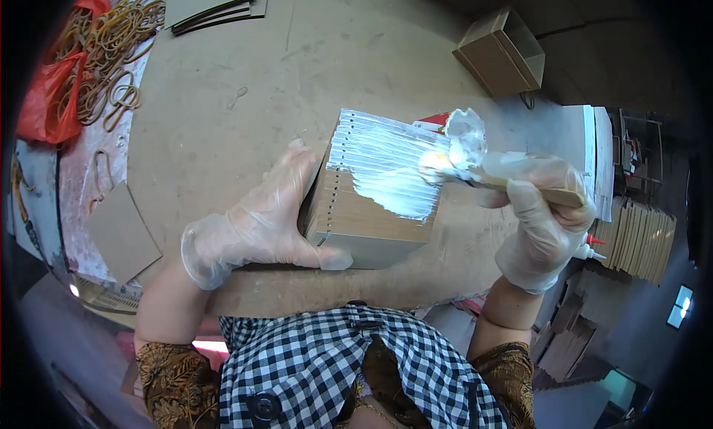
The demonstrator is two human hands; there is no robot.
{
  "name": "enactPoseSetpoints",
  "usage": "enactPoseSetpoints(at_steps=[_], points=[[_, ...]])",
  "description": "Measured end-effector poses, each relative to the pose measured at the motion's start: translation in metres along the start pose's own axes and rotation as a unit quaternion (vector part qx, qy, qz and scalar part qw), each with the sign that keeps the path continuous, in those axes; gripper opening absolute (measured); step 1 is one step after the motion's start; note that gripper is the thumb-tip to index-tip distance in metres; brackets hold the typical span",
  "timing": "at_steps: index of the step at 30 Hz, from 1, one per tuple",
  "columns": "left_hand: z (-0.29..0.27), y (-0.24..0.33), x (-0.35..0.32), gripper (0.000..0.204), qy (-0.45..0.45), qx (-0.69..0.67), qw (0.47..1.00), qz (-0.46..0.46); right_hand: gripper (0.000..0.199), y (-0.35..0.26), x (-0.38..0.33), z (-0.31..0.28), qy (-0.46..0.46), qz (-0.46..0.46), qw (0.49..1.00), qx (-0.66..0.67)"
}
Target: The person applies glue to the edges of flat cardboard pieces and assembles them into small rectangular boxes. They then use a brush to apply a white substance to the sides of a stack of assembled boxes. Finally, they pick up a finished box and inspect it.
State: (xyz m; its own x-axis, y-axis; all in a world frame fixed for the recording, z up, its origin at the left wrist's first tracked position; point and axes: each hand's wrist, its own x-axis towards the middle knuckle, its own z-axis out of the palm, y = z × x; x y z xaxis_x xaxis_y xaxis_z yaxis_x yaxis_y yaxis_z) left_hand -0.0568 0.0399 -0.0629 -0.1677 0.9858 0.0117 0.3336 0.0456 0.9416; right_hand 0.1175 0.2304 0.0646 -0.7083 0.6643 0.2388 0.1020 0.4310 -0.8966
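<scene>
In front of me stands a brown box (349, 214) with a row of small dark notches along the left edge of its top. Wet white glue (379, 151) covers the far part of that top, leaving a brown strip bare at the near left. My left hand (260, 225), in a clear glove, grips the box's left side, thumb at the near corner. Gloved too, my right hand (546, 214) is closed round the wooden handle of a brush (561, 197), whose white-coated bristles touch the box's right edge. Just behind them is a glue-caked container (466, 136), partly hidden.
An open-ended box (494, 58) sits at the far right. Flat boards (215, 2) lie at the far left, another board (125, 232) nearer. Rubber bands (111, 50) pile beside a red plastic bag (48, 102). Stacked panels (635, 236) and a white nozzle bottle (587, 249) are at right.
</scene>
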Motion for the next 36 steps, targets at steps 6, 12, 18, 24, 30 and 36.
enactPoseSetpoints(at_steps=[6,12,18,24,30,36], points=[[-0.001,0.001,-0.001,0.113,-0.007,-0.006,1.000,-0.005,0.006,-0.007,-0.001,-0.006,0.062,-0.044,0.995,0.063],[-0.002,0.003,0.001,0.115,0.000,0.010,1.000,0.008,0.009,-0.009,0.006,0.032,-0.080,-0.185,0.979,-0.036],[0.000,0.003,-0.001,0.116,-0.002,0.000,1.000,-0.013,0.012,0.002,-0.007,-0.003,-0.035,-0.083,0.986,-0.139],[0.001,-0.001,0.000,0.118,0.008,-0.022,1.000,-0.006,0.009,-0.004,-0.018,-0.012,0.088,-0.084,0.992,0.013],[0.000,0.002,0.001,0.119,-0.005,-0.014,0.999,-0.028,0.008,-0.004,-0.010,0.012,-0.051,-0.167,0.984,-0.035],[0.002,0.000,-0.001,0.118,0.008,-0.018,0.999,-0.029,0.009,0.001,-0.028,-0.012,-0.020,-0.083,0.980,-0.177]])
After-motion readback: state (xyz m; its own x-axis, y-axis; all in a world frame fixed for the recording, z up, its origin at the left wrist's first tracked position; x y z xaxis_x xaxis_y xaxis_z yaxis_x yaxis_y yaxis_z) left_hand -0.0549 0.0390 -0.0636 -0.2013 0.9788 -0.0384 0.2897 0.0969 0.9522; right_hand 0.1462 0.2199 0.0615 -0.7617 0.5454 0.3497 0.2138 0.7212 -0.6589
